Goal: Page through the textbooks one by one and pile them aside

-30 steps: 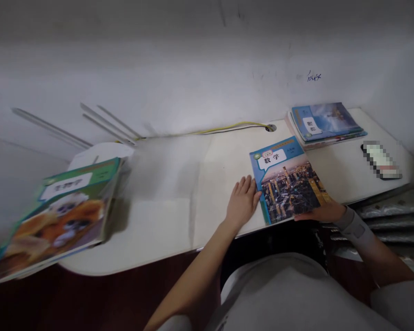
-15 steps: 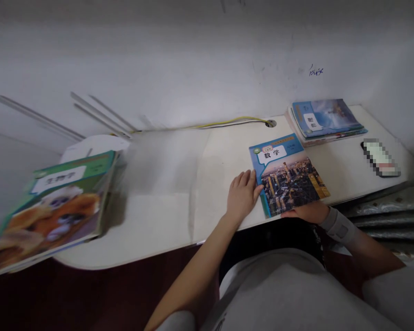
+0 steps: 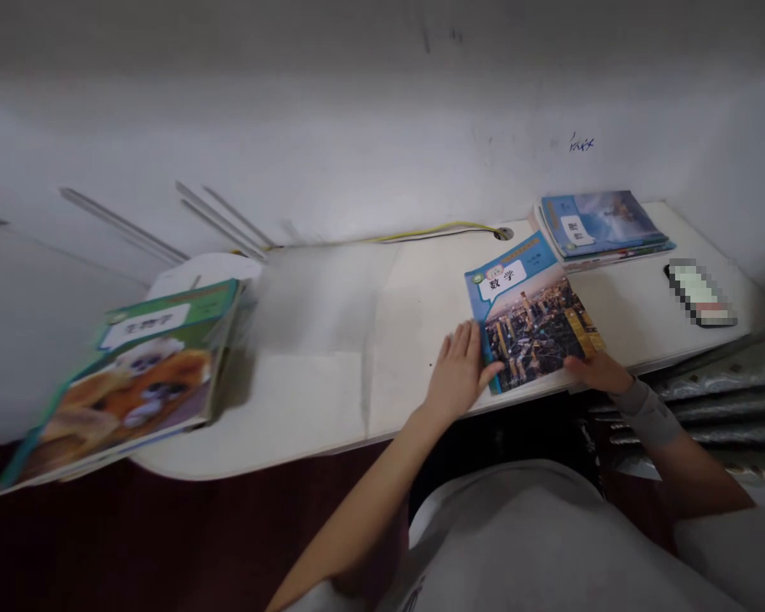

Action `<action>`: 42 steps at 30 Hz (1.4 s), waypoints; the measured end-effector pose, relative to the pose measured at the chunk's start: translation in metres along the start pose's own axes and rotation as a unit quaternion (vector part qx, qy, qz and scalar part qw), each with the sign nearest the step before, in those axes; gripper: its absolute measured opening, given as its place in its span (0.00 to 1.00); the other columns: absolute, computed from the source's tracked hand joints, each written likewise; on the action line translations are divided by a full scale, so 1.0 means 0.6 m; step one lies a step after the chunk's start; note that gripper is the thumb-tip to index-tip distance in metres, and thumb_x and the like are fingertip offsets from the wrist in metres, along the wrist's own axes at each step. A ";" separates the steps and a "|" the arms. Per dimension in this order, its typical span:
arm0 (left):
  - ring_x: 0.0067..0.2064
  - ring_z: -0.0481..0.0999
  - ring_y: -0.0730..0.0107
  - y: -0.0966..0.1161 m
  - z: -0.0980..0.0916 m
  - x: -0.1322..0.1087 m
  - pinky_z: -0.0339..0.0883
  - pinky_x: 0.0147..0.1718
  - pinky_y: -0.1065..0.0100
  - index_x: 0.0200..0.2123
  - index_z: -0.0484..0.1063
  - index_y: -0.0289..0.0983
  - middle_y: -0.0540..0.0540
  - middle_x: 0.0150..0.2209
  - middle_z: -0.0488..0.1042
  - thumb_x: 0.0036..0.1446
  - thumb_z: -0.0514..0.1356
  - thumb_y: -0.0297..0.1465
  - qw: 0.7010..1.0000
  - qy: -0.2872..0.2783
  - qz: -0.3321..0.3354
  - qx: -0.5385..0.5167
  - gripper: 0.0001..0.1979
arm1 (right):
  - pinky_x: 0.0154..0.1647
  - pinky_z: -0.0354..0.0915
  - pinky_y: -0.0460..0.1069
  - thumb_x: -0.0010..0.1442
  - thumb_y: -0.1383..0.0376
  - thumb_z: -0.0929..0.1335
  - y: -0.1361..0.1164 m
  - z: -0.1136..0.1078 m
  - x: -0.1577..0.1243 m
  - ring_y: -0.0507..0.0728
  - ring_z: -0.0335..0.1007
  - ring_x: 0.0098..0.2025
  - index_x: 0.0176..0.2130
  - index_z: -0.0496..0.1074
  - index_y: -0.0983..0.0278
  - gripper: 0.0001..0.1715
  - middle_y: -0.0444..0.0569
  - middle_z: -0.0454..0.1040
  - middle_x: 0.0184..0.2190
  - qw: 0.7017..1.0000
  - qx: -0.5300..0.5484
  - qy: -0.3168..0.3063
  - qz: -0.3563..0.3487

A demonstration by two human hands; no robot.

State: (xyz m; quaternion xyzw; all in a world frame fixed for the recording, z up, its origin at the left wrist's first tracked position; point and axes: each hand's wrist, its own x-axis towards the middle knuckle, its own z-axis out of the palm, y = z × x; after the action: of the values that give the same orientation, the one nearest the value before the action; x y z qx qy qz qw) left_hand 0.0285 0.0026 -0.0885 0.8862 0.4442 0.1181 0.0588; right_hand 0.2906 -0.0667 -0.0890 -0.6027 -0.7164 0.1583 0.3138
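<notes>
A blue book with a city picture on its cover (image 3: pixel 532 327) lies at a slant on the white desk. My left hand (image 3: pixel 460 370) rests along its left edge, fingers stretched out and the thumb on the cover's lower left corner. At the lower right corner is my right hand (image 3: pixel 599 371), with its thumb on the cover and its other fingers hidden or too indistinct to make out. Behind the book to the right lies a stack of books with a blue physics book on top (image 3: pixel 612 223).
A stack topped by a green book with monkeys (image 3: pixel 146 374) is at the desk's left end. A phone with a blurred screen (image 3: pixel 701 293) lies at the right. Yellow and black cables run along the wall into a round hole (image 3: pixel 503 234). The white desk (image 3: pixel 306 399) has a rounded left end.
My right hand has moved from under the book's bottom edge to its lower right corner, thumb now on top. My left thumb reaches further onto the cover. The view has shifted slightly.
</notes>
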 end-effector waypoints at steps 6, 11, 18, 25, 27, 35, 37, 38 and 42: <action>0.65 0.56 0.46 0.063 -0.011 -0.019 0.53 0.60 0.45 0.63 0.56 0.32 0.29 0.63 0.57 0.59 0.51 0.51 0.995 0.016 0.083 -0.060 0.37 | 0.55 0.66 0.55 0.66 0.49 0.40 -0.024 -0.029 0.000 0.58 0.62 0.61 0.68 0.41 0.60 0.38 0.55 0.60 0.63 0.973 0.213 0.059 0.071; 0.51 0.74 0.61 0.078 -0.026 -0.024 0.69 0.51 0.60 0.55 0.67 0.35 0.36 0.51 0.74 0.65 0.47 0.40 0.983 0.053 0.098 -0.143 0.22 | 0.60 0.58 0.60 0.64 0.44 0.50 -0.083 -0.011 0.031 0.62 0.50 0.66 0.68 0.41 0.58 0.40 0.55 0.49 0.68 0.980 0.173 0.010 -0.095; 0.64 0.57 0.42 -0.021 -0.013 -0.078 0.56 0.57 0.40 0.59 0.62 0.30 0.27 0.60 0.62 0.63 0.51 0.41 0.989 0.128 -0.076 -0.012 0.27 | 0.64 0.45 0.66 0.59 0.50 0.66 -0.156 0.061 0.077 0.67 0.37 0.69 0.63 0.59 0.64 0.38 0.58 0.48 0.67 0.965 -0.123 -0.096 -0.209; 0.64 0.56 0.44 -0.088 0.033 -0.104 0.59 0.57 0.45 0.65 0.41 0.23 0.19 0.62 0.56 0.61 0.54 0.43 0.981 0.133 -0.133 -0.044 0.40 | 0.65 0.41 0.67 0.63 0.59 0.63 -0.160 0.093 0.090 0.65 0.44 0.68 0.60 0.63 0.63 0.27 0.55 0.58 0.64 0.926 -0.204 -0.144 -0.282; 0.63 0.59 0.47 -0.089 0.031 -0.106 0.61 0.56 0.47 0.65 0.41 0.26 0.22 0.61 0.58 0.62 0.54 0.38 0.980 0.129 -0.140 -0.061 0.36 | 0.65 0.42 0.67 0.63 0.61 0.63 -0.156 0.096 0.089 0.65 0.47 0.67 0.58 0.65 0.64 0.25 0.56 0.61 0.62 0.922 -0.211 -0.149 -0.287; 0.59 0.67 0.55 -0.080 0.017 -0.105 0.66 0.54 0.54 0.63 0.51 0.30 0.32 0.58 0.67 0.61 0.50 0.26 0.970 0.151 -0.170 -0.083 0.27 | 0.65 0.46 0.65 0.66 0.64 0.59 -0.152 0.108 0.092 0.64 0.54 0.64 0.54 0.69 0.66 0.20 0.55 0.68 0.57 0.911 -0.213 -0.147 -0.322; 0.60 0.65 0.54 -0.077 0.018 -0.098 0.63 0.56 0.53 0.62 0.54 0.28 0.30 0.58 0.66 0.60 0.50 0.26 0.970 0.157 -0.170 -0.069 0.26 | 0.65 0.47 0.64 0.66 0.65 0.59 -0.159 0.116 0.093 0.63 0.55 0.64 0.54 0.68 0.67 0.20 0.55 0.69 0.57 0.907 -0.210 -0.145 -0.334; 0.61 0.65 0.54 -0.076 0.019 -0.095 0.62 0.57 0.53 0.61 0.55 0.27 0.28 0.58 0.66 0.60 0.50 0.26 0.971 0.157 -0.169 -0.062 0.25 | 0.65 0.47 0.63 0.66 0.66 0.59 -0.163 0.121 0.093 0.63 0.55 0.64 0.54 0.68 0.67 0.20 0.54 0.69 0.57 0.903 -0.209 -0.148 -0.345; 0.61 0.64 0.52 -0.072 0.023 -0.088 0.61 0.58 0.52 0.60 0.56 0.24 0.26 0.58 0.65 0.59 0.50 0.26 0.974 0.147 -0.169 -0.031 0.25 | 0.65 0.48 0.59 0.65 0.67 0.59 -0.182 0.131 0.090 0.60 0.58 0.62 0.55 0.69 0.69 0.21 0.55 0.71 0.55 0.883 -0.181 -0.182 -0.393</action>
State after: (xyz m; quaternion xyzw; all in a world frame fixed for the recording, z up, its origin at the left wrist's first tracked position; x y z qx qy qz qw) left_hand -0.0320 -0.0138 -0.1191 0.7693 0.5871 0.2490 0.0395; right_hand 0.1529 -0.0273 -0.0684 -0.2789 -0.9552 -0.0033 0.0994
